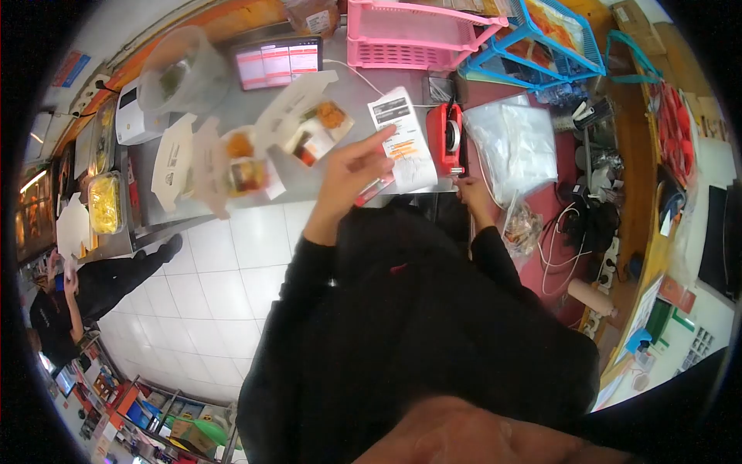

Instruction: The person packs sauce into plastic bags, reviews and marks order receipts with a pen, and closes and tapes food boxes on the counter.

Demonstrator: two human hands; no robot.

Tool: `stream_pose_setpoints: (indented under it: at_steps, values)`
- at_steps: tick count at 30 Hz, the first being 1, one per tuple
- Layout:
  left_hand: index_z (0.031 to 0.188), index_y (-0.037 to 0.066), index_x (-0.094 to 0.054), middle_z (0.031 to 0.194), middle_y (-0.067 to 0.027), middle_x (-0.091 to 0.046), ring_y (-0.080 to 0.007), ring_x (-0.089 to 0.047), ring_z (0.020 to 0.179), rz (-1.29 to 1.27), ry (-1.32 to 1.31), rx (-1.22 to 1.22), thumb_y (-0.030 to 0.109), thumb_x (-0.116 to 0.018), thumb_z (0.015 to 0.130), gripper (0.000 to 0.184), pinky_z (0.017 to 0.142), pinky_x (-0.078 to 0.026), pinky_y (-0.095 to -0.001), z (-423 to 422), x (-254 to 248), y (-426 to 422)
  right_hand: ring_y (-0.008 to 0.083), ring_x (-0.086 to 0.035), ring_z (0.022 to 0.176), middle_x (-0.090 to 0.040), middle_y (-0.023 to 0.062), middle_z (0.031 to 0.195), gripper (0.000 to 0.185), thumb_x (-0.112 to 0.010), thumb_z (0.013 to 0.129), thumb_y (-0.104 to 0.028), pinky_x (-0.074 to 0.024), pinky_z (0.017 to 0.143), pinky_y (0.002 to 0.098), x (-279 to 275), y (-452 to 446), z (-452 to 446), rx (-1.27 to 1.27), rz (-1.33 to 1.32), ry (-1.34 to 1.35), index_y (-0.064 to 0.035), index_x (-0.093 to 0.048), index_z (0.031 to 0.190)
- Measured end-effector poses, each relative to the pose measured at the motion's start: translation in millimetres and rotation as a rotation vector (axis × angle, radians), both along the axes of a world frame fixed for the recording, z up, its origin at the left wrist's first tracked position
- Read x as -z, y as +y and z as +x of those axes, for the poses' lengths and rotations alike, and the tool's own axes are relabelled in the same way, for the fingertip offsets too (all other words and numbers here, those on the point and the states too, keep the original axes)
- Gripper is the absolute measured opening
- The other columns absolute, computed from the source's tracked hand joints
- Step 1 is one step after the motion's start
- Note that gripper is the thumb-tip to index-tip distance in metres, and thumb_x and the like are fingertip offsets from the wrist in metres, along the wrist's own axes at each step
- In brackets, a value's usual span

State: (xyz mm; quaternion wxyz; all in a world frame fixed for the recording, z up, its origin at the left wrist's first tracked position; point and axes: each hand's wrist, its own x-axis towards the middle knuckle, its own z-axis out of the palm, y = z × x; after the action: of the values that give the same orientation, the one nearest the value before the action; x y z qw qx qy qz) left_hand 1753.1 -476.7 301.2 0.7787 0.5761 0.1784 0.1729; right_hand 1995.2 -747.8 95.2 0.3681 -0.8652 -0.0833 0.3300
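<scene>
My left hand [349, 179] is over the left edge of a printed receipt [410, 147], fingers apart, with the index finger stretched across the paper. The receipt has orange highlighted lines. A red-and-clear item [374, 190] is partly hidden beside that hand; I cannot make out its kind. My right hand [476, 198] pinches at the front cutting end of a red tape dispenser [444, 139], where the clear tape itself barely shows. Left of the receipt are two open cardboard food boxes, one with fried food [331, 116] and another, blurred box [246, 166].
A tablet [278, 63] and a clear round tub [182, 73] stand at the back. Pink [417, 35] and blue [533, 66] racks line the rear. Plastic bags [512, 143] lie to the right, near loose cables [550, 263]. Another person [100, 290] is at far left.
</scene>
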Motion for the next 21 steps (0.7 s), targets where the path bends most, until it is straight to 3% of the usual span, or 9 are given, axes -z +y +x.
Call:
stream_pose_setpoints:
  at_steps: [1,4,5,8,9,14,18,20,21]
  values:
    - [0.13,0.006,-0.055,0.11,-0.0107,-0.066,-0.0204,-0.063,0.095,0.157,0.098,-0.052,0.016,-0.064,0.085,0.047,0.082,-0.049,-0.034,7,38,-7,0.0152,-0.056,0.046,-0.061,0.0076,0.058,0.026,-0.071,0.081,-0.025,-0.0414,0.046,0.0315,-21,9,0,-0.037,-0.064,-0.079,0.0007,-0.068,0.076]
    - [0.125,0.009,-0.06,0.108,-0.0103,-0.066,-0.0264,-0.055,0.114,0.642,0.315,-0.223,0.02,-0.066,0.082,0.044,0.09,-0.042,-0.0446,2,173,-33,0.0145,-0.056,0.049,-0.061,0.0062,0.057,0.026,-0.072,0.08,-0.027,-0.0432,0.047,0.0306,21,-24,23,-0.372,-0.394,0.026,-0.0013,-0.07,0.078]
    - [0.123,0.01,-0.061,0.109,-0.0102,-0.065,-0.028,-0.051,0.121,0.8,0.375,-0.298,0.02,-0.066,0.081,0.044,0.093,-0.039,-0.0486,1,198,-38,0.0135,-0.056,0.048,-0.06,0.0058,0.056,0.026,-0.072,0.08,-0.028,-0.0439,0.047,0.0298,110,-82,60,-1.054,0.13,-0.445,-0.0023,-0.071,0.078]
    - [0.119,0.01,-0.062,0.113,-0.0102,-0.063,-0.0288,-0.046,0.126,1.305,0.385,-0.237,0.017,-0.067,0.074,0.046,0.095,-0.031,-0.0581,-21,222,-39,0.0105,-0.053,0.046,-0.059,0.0024,0.056,0.025,-0.072,0.081,-0.03,-0.0403,0.043,0.0247,-35,-3,-5,-0.492,-0.31,0.23,-0.0045,-0.072,0.081]
    - [0.121,0.01,-0.061,0.118,-0.01,-0.062,-0.0272,-0.046,0.127,1.19,0.318,-0.216,0.021,-0.067,0.07,0.052,0.098,-0.022,-0.0656,-24,223,-38,0.0092,-0.051,0.046,-0.057,0.0015,0.055,0.023,-0.072,0.082,-0.028,-0.0399,0.043,0.0243,-46,11,-13,-0.483,-0.244,0.233,-0.0048,-0.072,0.082]
    - [0.123,0.016,-0.06,0.138,-0.0119,-0.047,-0.0316,-0.038,0.131,1.212,0.407,-0.224,0.032,-0.068,0.071,0.054,0.102,-0.02,-0.0648,-28,209,-36,0.0081,-0.051,0.047,-0.057,0.0013,0.055,0.023,-0.073,0.08,-0.026,-0.0401,0.045,0.023,-48,92,-7,-0.687,0.032,0.088,-0.0035,-0.072,0.082]
    - [0.124,0.022,-0.06,0.149,-0.0097,-0.033,-0.0349,-0.032,0.133,1.173,0.476,-0.287,0.044,-0.072,0.071,0.059,0.102,-0.019,-0.0645,-25,204,-38,0.0099,-0.054,0.05,-0.061,0.0038,0.06,0.023,-0.073,0.078,-0.029,-0.0442,0.05,0.026,-78,160,-28,-0.962,0.072,-0.004,-0.0056,-0.072,0.083]
    - [0.123,0.022,-0.06,0.148,-0.0082,-0.035,-0.0342,-0.034,0.132,1.151,0.467,-0.326,0.047,-0.073,0.069,0.061,0.102,-0.021,-0.0631,-25,214,-41,0.0123,-0.058,0.053,-0.064,0.0047,0.063,0.025,-0.073,0.077,-0.032,-0.0466,0.054,0.0287,-69,181,-39,-1.195,0.182,-0.145,-0.0078,-0.072,0.082]
    - [0.122,0.022,-0.061,0.148,-0.0074,-0.037,-0.0339,-0.034,0.131,1.14,0.463,-0.349,0.049,-0.074,0.068,0.062,0.102,-0.022,-0.0625,-25,220,-41,0.0143,-0.06,0.056,-0.065,0.0049,0.065,0.026,-0.073,0.075,-0.034,-0.0474,0.056,0.0299,-66,190,-48,-1.245,0.086,-0.163,-0.009,-0.072,0.082]
